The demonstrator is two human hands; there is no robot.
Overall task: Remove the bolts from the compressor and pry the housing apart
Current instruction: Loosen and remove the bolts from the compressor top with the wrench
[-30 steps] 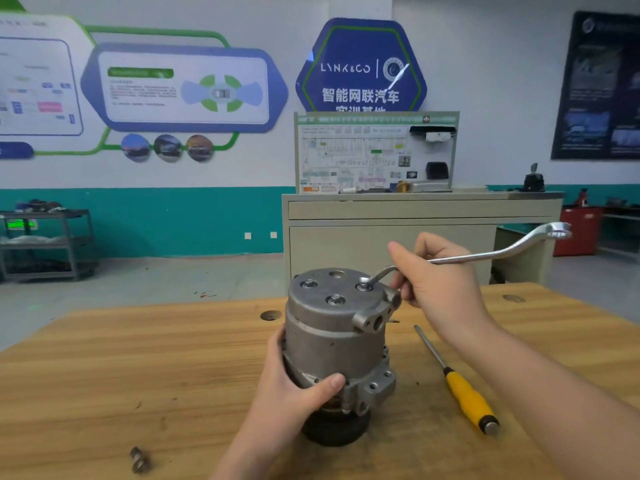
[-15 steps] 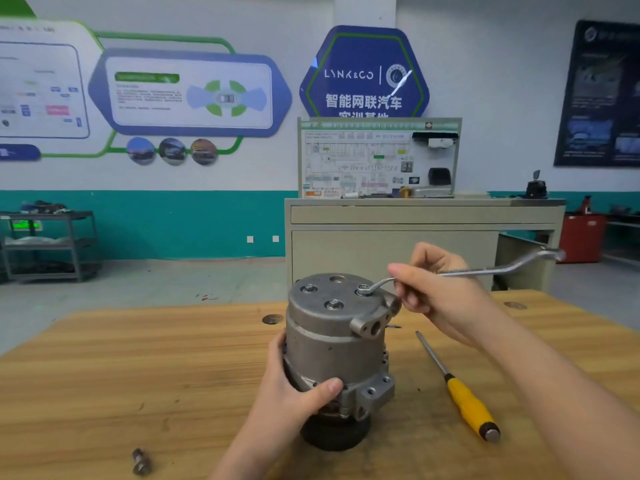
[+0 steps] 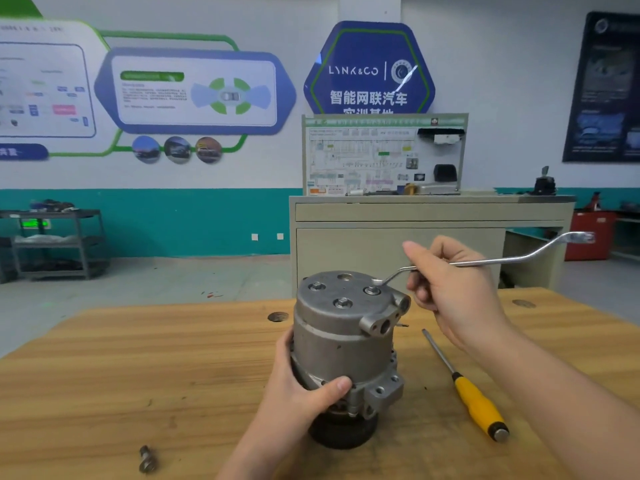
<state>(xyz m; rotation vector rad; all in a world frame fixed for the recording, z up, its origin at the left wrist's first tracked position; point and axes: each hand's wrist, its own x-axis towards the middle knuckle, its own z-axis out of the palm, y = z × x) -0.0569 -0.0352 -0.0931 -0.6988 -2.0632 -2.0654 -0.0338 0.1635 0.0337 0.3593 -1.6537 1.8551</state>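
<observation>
Gripping the compressor [image 3: 341, 344] with my left hand [image 3: 304, 393], fingers wrapped round its body, I hold the wrench [image 3: 491, 259] in my right hand [image 3: 453, 289], fingers curled on its shaft.

We see one view only, from a wide-angle camera on our head, facing forward and slightly down across the pale wooden workbench [image 3: 138, 358], close above its near edge, with the white-and-teal back wall [image 3: 173, 216] far beyond.

1 compressor [image 3: 343, 344], 3 bolts on top [image 3: 342, 302], 1 wrench [image 3: 491, 260], 1 screwdriver [image 3: 465, 384], 1 loose bolt [image 3: 147, 459], 2 hands [image 3: 304, 393].
</observation>
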